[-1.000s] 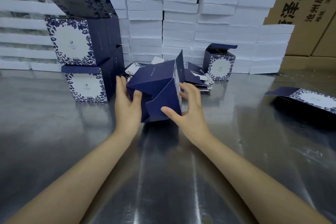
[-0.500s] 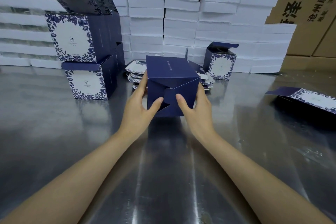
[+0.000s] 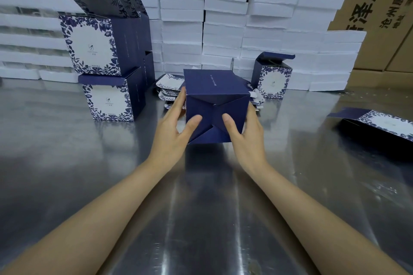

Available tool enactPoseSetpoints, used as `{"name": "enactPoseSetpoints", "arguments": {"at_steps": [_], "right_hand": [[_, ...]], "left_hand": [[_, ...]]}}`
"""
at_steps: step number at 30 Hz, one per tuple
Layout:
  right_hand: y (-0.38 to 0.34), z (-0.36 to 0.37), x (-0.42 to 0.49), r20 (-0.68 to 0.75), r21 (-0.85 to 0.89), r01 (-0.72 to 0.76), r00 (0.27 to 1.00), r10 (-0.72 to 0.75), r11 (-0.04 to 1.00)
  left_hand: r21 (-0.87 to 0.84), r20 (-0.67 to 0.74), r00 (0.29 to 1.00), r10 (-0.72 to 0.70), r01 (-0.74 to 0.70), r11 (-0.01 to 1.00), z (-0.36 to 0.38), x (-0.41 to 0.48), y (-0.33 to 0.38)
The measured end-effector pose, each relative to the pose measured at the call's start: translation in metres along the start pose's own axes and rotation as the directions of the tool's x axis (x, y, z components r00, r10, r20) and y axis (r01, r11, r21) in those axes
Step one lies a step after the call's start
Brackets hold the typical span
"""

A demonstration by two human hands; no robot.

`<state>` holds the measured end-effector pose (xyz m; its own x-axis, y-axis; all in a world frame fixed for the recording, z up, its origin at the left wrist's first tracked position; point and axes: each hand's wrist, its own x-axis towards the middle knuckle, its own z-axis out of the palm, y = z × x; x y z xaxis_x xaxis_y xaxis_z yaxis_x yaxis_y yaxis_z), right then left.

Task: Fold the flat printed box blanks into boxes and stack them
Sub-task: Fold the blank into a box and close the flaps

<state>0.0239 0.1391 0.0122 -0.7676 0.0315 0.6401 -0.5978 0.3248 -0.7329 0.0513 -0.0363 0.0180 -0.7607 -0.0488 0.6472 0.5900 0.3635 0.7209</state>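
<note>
- A brushed steel tabletop point(image 3: 67, 163) fills my view. A wall of white packs point(image 3: 223, 29) runs along its far edge, with brown cartons point(image 3: 380, 6) behind.
- Both hands grip the navy box point(image 3: 214, 87) at mid-tabletop, its bottom turned toward me.
- A second ago the box was tilted with one flap hanging loose. Now it sits square and its bottom flaps cross in an interlocked X.
- My left hand point(image 3: 172, 131) wraps the box's left side, thumb pressed on the lower left flap.
- My right hand point(image 3: 248, 138) holds the right side, thumb on the flap seam near the centre.
- I cannot tell whether the box's lower edge touches the tabletop.
- The pile of flat blanks point(image 3: 169, 89) lies just behind the box.
- The stack of folded boxes point(image 3: 89, 47) at left, the single open-lidded box point(image 3: 273, 78) at right rear and the half-opened blank point(image 3: 380, 123) at far right have not moved.
</note>
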Motion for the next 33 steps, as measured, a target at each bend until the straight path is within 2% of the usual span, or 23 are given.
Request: {"name": "enactPoseSetpoints", "arguments": {"at_steps": [5,9,12,14,17,19,21,23,25,27,29,33], "right_hand": [[0.003,-0.001,-0.003,0.051,0.042,0.031,0.998,-0.033,0.999],[0.0,0.0,-0.004,0.003,0.16,0.06,0.998,-0.061,0.985],[-0.002,-0.005,-0.001,-0.056,0.178,0.169,0.985,-0.161,0.969],[-0.001,-0.006,0.001,-0.045,0.197,0.261,0.965,-0.257,0.945],[0.0,0.0,0.002,-0.047,0.135,0.345,0.939,-0.342,0.929],[0.005,0.001,0.004,-0.032,0.083,0.342,0.94,-0.341,0.936],[0.014,-0.006,0.01,0.021,0.008,0.224,0.974,-0.224,0.975],[0.025,-0.015,0.012,0.01,-0.052,-0.009,1.0,0.009,0.999],[0.034,-0.021,0.015,-0.072,0.03,-0.263,0.962,0.265,0.964],[0.037,-0.026,0.019,-0.157,0.126,-0.4,0.895,0.417,0.908],[0.036,-0.027,0.02,-0.19,0.189,-0.444,0.859,0.476,0.876],[0.029,-0.021,0.017,-0.098,0.21,-0.45,0.874,0.476,0.868]], "left_hand": [[-0.013,-0.036,0.999,-0.004,0.004,1.0,-0.002,-0.001,-0.003],[-0.082,-0.045,0.997,0.061,-0.064,0.995,-0.002,-0.002,-0.001],[-0.139,-0.056,0.986,0.157,-0.164,0.977,0.0,-0.003,0.006],[-0.169,-0.085,0.977,0.196,-0.208,0.963,0.001,-0.002,0.009],[-0.191,-0.09,0.976,0.197,-0.211,0.959,0.0,0.002,0.01],[-0.183,-0.061,0.983,0.171,-0.179,0.967,0.0,0.004,0.005],[-0.103,-0.03,0.992,0.119,-0.121,0.987,-0.001,0.004,-0.003],[0.101,0.011,0.998,0.057,-0.058,0.993,0.001,0.002,-0.014],[0.225,0.037,0.998,-0.056,0.046,0.973,0.002,-0.002,-0.025],[0.204,0.009,0.987,-0.16,0.155,0.967,0.002,-0.003,-0.029],[0.137,-0.034,0.975,-0.218,0.221,0.966,0.003,0.0,-0.031],[-0.097,-0.01,0.934,-0.358,0.355,0.93,0.003,0.005,-0.031]]}}
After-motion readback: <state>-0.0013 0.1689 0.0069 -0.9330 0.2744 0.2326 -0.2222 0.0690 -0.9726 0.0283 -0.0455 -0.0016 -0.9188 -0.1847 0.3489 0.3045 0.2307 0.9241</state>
